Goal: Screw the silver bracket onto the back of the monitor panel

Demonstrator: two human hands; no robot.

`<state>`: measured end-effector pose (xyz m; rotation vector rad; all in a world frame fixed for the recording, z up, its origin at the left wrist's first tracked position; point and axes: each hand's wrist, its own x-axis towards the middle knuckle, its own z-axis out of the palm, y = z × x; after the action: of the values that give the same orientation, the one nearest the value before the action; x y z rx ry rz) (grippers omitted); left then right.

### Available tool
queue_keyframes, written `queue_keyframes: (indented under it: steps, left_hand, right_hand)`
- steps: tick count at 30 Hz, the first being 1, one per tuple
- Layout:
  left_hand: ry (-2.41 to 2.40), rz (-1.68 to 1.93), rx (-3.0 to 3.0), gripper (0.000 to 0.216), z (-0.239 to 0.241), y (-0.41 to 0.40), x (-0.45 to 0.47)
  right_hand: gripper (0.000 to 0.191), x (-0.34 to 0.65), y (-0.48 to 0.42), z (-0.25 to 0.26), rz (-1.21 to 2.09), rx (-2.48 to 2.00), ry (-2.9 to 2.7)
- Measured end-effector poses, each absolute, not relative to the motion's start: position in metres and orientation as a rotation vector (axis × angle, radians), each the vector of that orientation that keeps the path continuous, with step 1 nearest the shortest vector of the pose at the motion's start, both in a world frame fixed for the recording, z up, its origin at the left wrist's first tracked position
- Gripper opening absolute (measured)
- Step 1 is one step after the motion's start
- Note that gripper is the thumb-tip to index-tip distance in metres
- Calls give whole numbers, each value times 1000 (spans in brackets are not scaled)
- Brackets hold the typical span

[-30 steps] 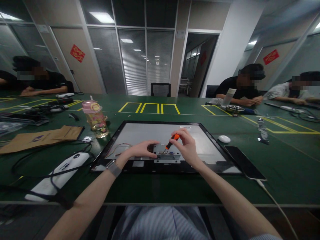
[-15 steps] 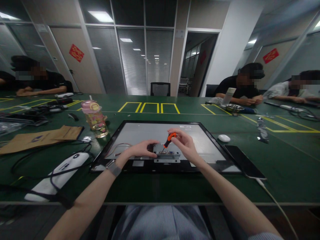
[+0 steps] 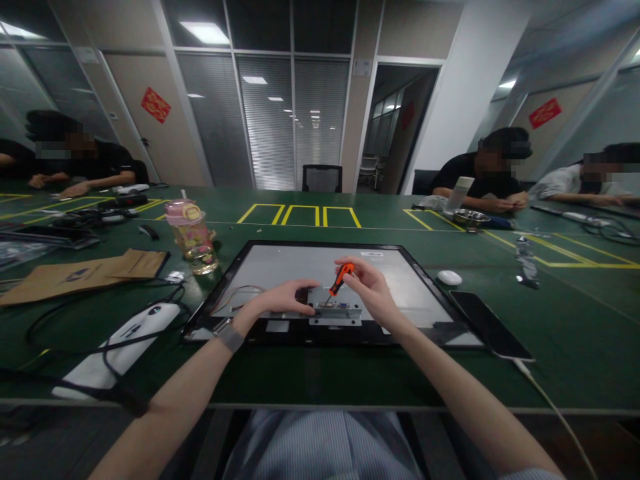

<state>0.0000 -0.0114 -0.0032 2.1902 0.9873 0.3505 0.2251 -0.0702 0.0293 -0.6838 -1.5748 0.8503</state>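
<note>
A flat monitor panel [image 3: 400, 280] lies face down on the green table, its grey metal back up. At its near edge sits a small metal bracket [image 3: 336, 314] with connector ports. My right hand [image 3: 369, 288] is closed on a small orange-handled screwdriver [image 3: 341, 277], whose tip points down-left onto the bracket. My left hand [image 3: 287, 297] rests on the panel just left of the bracket, fingers curled and pressed down beside the screwdriver tip. Thin coloured wires [image 3: 240, 293] run across the panel to the left of that hand.
A black phone [image 3: 487, 323] with a white cable and a white mouse [image 3: 449, 277] lie right of the panel. A pink-lidded bottle [image 3: 191, 237], brown paper bags [image 3: 85, 273], black cables and a white device [image 3: 120, 347] lie left. Other people sit at the far corners.
The screwdriver and my right hand shifted slightly left and its handle tilted; the tip stays on the bracket. My left hand has hardly moved.
</note>
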Motion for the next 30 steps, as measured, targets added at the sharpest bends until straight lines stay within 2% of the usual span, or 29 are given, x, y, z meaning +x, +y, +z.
queue_keyframes:
  steps: [4, 8, 13, 18, 24, 30]
  left_hand:
    - [965, 354, 2198, 75, -2, -13, 1]
    - [966, 349, 2214, 75, -2, -12, 1]
    - [964, 338, 2189, 76, 0, -13, 1]
    - [972, 356, 2172, 75, -1, -13, 1]
    - [948, 357, 2191, 76, -3, -10, 0]
    - [965, 356, 2175, 75, -1, -13, 0]
  right_hand:
    - [21, 227, -64, 23, 768, -735, -1506]
    - [35, 227, -71, 29, 769, -647, -1643]
    - [27, 223, -75, 33, 842, -652, -1664]
    - [20, 222, -72, 26, 755, -731, -1533]
    - [36, 222, -82, 33, 750, -648, -1733]
    - [23, 223, -74, 31, 688, -680, -1652]
